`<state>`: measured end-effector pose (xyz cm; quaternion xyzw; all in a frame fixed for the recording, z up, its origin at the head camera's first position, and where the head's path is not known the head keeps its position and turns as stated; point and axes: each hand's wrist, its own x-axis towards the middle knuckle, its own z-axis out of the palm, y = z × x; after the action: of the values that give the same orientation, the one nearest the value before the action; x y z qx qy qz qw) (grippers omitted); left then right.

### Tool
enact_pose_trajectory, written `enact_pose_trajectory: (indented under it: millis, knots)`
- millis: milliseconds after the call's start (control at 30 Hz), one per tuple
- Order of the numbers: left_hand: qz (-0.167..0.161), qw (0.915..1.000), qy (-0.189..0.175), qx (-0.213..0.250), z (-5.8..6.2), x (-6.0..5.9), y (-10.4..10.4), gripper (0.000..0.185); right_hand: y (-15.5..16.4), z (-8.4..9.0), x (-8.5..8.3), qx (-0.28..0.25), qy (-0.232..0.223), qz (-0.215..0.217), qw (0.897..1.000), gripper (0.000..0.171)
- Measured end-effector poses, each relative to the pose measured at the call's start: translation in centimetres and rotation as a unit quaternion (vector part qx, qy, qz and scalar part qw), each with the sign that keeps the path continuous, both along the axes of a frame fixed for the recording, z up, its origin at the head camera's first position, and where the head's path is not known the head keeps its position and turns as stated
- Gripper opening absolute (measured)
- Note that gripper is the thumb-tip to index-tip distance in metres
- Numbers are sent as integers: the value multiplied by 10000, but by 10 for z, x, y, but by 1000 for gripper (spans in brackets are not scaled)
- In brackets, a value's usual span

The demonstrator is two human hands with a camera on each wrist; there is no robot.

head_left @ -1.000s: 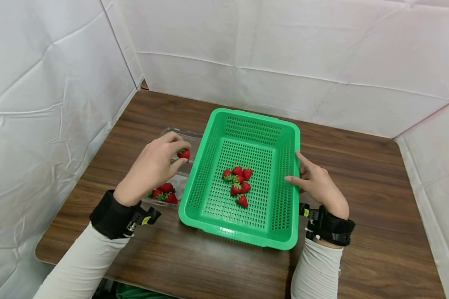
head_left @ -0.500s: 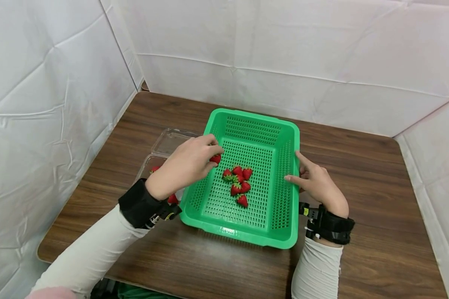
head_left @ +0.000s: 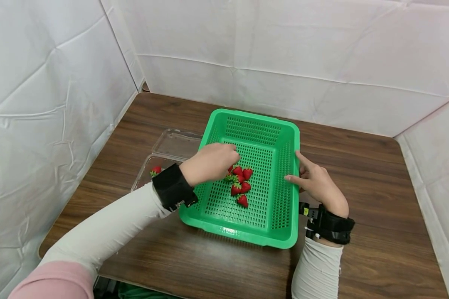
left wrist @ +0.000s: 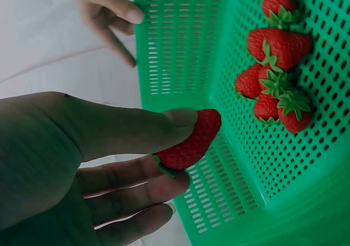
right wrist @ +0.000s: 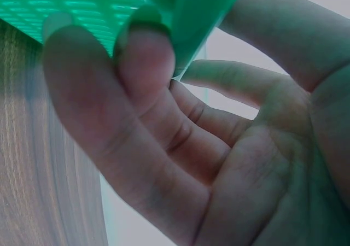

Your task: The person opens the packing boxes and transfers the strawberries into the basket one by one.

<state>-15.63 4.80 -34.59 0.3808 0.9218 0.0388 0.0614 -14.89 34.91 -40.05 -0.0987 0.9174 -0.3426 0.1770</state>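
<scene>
My left hand [head_left: 213,163] reaches over the left side of a green perforated basket [head_left: 239,238]. In the left wrist view, thumb and fingers pinch a red strawberry [left wrist: 192,143] with its green leaves towards the fingers; in the head view the hand covers this fruit. Several more strawberries [head_left: 245,187] lie grouped on the basket's floor, just beyond that hand. At the basket's right side, my right hand [head_left: 319,182] grips the rim, thumb over the top. The right wrist view shows its curled fingers [right wrist: 146,65] under and against the outer wall.
Left of the basket sits a clear plastic box with its lid [head_left: 179,143] folded back, partly hidden by the left arm; a strawberry [head_left: 155,170] shows inside. The brown wooden table [head_left: 378,207] is enclosed by white sheeting [head_left: 284,45] behind and at the sides.
The left hand has carried its strawberry rightward from above the clear box to over the basket, where the hand now dips lower. The right hand and basket have stayed put.
</scene>
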Motion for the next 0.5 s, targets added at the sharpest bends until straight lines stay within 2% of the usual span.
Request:
enact_pose_trajectory:
  millis: [67, 233, 500]
  knots:
    - [-71, 9999, 33, -122, -1, -2, 4, 14, 0, 0, 0, -15, -9, -7, 10000, 84]
    - [-176, 9994, -147, -269, -6, -6, 16, 17, 0, 0, 1, -92, -16, -10, 10000, 84]
    - [-84, 9923, -616, -1071, -31, -16, 33, 14, 1, 0, 0, -159, -30, -4, 9999, 84]
